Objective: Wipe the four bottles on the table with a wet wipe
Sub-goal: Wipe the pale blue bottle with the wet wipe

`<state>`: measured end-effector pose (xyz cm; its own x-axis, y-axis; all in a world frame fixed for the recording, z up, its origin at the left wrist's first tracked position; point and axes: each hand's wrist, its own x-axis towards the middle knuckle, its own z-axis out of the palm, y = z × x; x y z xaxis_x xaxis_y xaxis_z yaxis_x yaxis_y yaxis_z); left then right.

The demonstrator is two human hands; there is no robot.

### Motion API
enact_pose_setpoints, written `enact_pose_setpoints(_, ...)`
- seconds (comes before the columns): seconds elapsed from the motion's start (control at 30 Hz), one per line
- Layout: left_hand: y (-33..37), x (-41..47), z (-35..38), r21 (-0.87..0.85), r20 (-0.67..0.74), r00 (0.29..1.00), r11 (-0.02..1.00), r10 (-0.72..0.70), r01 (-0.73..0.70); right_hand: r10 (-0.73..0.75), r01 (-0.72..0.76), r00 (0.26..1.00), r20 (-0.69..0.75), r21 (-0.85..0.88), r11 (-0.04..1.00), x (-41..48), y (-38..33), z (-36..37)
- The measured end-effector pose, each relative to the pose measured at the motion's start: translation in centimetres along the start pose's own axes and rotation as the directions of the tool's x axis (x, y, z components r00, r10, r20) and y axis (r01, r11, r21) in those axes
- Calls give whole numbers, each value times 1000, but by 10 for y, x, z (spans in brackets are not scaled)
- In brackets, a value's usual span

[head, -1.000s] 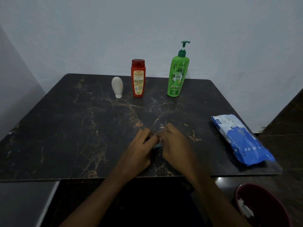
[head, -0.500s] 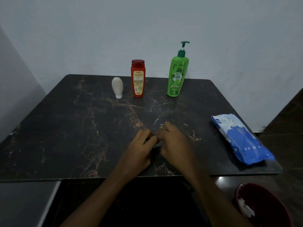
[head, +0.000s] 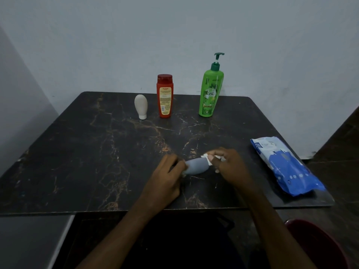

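A small grey bottle [head: 197, 167] lies sideways between my hands near the front middle of the dark marble table [head: 87, 152]. My left hand [head: 168, 180] grips its left end. My right hand [head: 230, 165] holds a white wet wipe [head: 208, 159] against its right end, fingers curled round the wipe. Three bottles stand upright at the back: a small white one [head: 140, 106], a red one [head: 165, 96] and a tall green pump bottle [head: 210, 90].
A blue and white wet-wipe pack [head: 285, 166] lies at the table's right edge. A dark red bin [head: 318, 247] stands on the floor at the lower right. Grey walls close in behind and to the left.
My hands were pressed together, hiding the bottle. Now they have drawn apart, the right one moving right, and the grey bottle and the wipe show between them.
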<state>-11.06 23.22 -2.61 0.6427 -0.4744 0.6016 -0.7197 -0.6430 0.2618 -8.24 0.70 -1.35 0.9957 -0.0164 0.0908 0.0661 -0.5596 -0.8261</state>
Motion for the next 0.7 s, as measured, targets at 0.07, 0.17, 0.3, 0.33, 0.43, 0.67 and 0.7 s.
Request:
enact_pose_setpoints(0.07, 0, 1, 0, -39, -18, 999, 999, -32, 31, 87, -86, 996, 3, 211, 974, -3, 1, -6)
enact_pose_setpoints(0.17, -2, 1, 2, -78, -53, 997, 996, -57, 53, 204, -196, 979, 24, 402, 894, -4, -5, -4)
enact_pose_setpoints(0.3, -6, 0, 5, -103, -91, 991, 991, -95, 86, 354, -303, 935, 17, 556, 774, -6, -9, 2)
enact_pose_setpoints(0.33, -6, 0, 5, -105, -100, 990, 990, -104, 94, 378, -315, 925, 15, 585, 747, -7, -10, 5)
enact_pose_setpoints(0.43, -8, 0, 7, -118, -116, 985, 987, -126, 112, 409, -310, 913, -5, 645, 698, -12, -10, 14)
enact_pose_setpoints(0.67, -12, -1, 10, -153, -125, 979, 978, -159, 140, 493, -291, 869, -38, 766, 573, -24, -27, 41)
enact_pose_setpoints(0.7, -12, -1, 10, -154, -131, 978, 977, -165, 145, 488, -284, 872, -33, 778, 561, -27, -30, 46)
